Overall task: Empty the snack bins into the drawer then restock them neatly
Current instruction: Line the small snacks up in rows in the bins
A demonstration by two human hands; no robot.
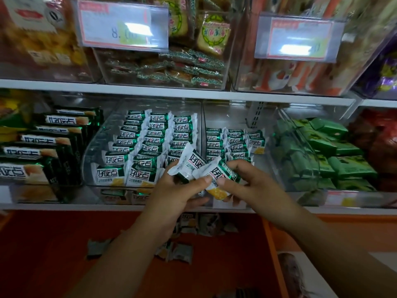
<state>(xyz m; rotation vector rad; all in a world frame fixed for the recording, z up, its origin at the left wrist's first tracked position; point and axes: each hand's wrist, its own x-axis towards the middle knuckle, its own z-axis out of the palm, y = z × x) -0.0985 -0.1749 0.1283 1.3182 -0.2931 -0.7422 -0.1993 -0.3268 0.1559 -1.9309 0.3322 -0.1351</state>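
From where I stood, both hands were up at the middle shelf, close together in front of the two clear bins. The left hand (178, 190) was clamped on a white-and-green snack packet (189, 161), thumb on top and fingers curled beneath, and the right hand (243, 182) pinched a second packet (221, 176) that overlapped the first, so the pair touched between the thumbs. The left bin (91, 160) looked full, with its packets standing in tidy rows from front to back. The right bin (225, 115) held only shorter rows towards the back, and its front floor was bare. Below the shelf the orange drawer (64, 244) was open, with loose packets (182, 253) scattered on its floor, so I judged the restocking to be partly done. The danger, to my eye, lay in the glossy wrappers. With two packets overlapping between the hands, either could slide out as they were parted and drop back into the drawer. Pushing one in too briskly might also tip the upright rows in the right bin (234, 143), which had nothing in front to brace them. A packet set in turned the wrong way would spoil the neat facing. The dark green boxes (43, 147) to the left and the green packs (322, 158) to the right sat well clear of the hands
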